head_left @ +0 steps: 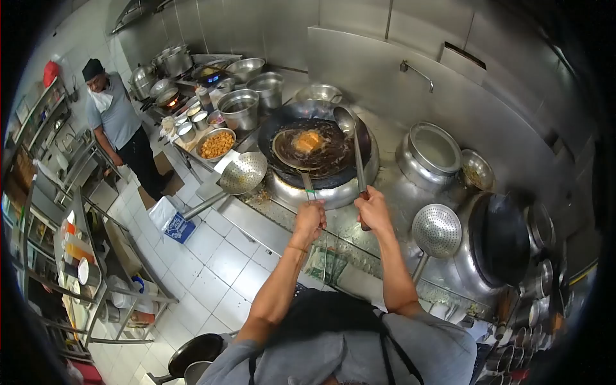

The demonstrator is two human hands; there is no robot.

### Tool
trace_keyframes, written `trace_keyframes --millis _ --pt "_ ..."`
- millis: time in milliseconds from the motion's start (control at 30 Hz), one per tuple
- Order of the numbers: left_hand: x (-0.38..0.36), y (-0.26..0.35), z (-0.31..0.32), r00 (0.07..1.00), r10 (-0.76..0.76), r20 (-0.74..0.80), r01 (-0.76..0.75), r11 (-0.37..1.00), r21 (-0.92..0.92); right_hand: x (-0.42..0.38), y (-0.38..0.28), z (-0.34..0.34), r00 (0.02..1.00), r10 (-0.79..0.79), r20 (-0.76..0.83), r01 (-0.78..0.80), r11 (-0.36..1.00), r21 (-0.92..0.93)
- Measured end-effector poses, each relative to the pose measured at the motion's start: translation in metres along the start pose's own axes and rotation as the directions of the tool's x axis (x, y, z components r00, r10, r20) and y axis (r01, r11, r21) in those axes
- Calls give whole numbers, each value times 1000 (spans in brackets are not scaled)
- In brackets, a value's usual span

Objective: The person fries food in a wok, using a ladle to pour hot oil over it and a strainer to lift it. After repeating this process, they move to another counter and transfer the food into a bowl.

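My left hand (310, 218) is closed around the handle of a round strainer (307, 181), which has a bit of green on it. The strainer's wide head lies over the dark liquid in a large black wok (268, 135). An orange-brown piece of fried food (308, 141) shows in the middle of the strainer. In my right hand (374, 210) is the dark grip of a long ladle (359, 154). Its bowl points away from me, close to the wok's far right wall.
Left of the wok are a perforated skimmer (241, 173), a bowl of fried pieces (216, 145) and metal pots (238, 110). A big pot (431, 153), another skimmer (436, 230) and a second wok (504, 240) stand on the right. A person (120, 125) stands at the far left.
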State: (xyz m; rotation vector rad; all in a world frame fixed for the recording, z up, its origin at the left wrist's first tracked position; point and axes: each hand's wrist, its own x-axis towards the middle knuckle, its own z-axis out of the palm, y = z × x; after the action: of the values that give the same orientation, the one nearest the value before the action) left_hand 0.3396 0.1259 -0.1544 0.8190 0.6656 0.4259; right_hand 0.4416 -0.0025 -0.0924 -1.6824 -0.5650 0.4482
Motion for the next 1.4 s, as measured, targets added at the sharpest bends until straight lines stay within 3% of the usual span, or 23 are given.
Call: trace_keyframes --millis 67,133,167,233,267,300,367,500,667,867,900,967,1100,1167,1300,1400 --pt "2 -8 -2 999 33 -10 -32 999 37 0 9 2 1000 12 -14 -13 1000 -25" --pt "-3 -9 1 997 73 -25 -72 995 64 0 14 5 994 98 50 -106 977 183" --pt "-4 -8 3 995 93 -29 -91 993 74 1 13 3 994 96 58 -105 978 182" --pt "-9 -2 9 992 119 -44 -116 990 78 2 1 -2 915 331 231 -402 699 592" --pt "-11 -1 12 991 113 -74 -108 991 73 9 5 -8 878 330 348 -479 572 666" --pt "-12 1 14 989 107 -103 -100 993 68 12 2 -10 873 331 358 -488 572 659" --pt "-12 0 15 988 110 -108 -105 993 54 16 -4 -12 838 317 444 -538 348 768" --pt "-18 9 19 991 113 -76 -111 993 31 26 -8 -19 797 221 562 -601 204 773" --pt "-21 10 24 993 67 -95 -69 998 -17 39 -12 -11 806 126 578 -589 263 764" --pt "-28 7 23 992 48 -119 -51 998 -25 37 -23 7 883 105 457 -434 554 711" --pt "-28 6 22 992 50 -114 -54 998 -30 38 -23 9 883 106 457 -435 552 712" --pt "-27 6 18 995 48 -88 -49 999 -11 40 -19 12 911 78 406 -336 709 620" --pt "-26 5 16 997 41 -69 -42 999 -10 45 -12 8 931 47 361 -237 832 502" --pt "-28 7 19 995 48 -83 -49 999 -7 42 -13 8 972 8 237 -69 965 252" --pt "-25 1 22 991 67 -118 -66 998 14 35 10 7 992 -93 84 88 994 60" --pt "-19 -5 23 989 105 -107 -98 993 69 25 24 1 998 -44 46 46 998 -42"
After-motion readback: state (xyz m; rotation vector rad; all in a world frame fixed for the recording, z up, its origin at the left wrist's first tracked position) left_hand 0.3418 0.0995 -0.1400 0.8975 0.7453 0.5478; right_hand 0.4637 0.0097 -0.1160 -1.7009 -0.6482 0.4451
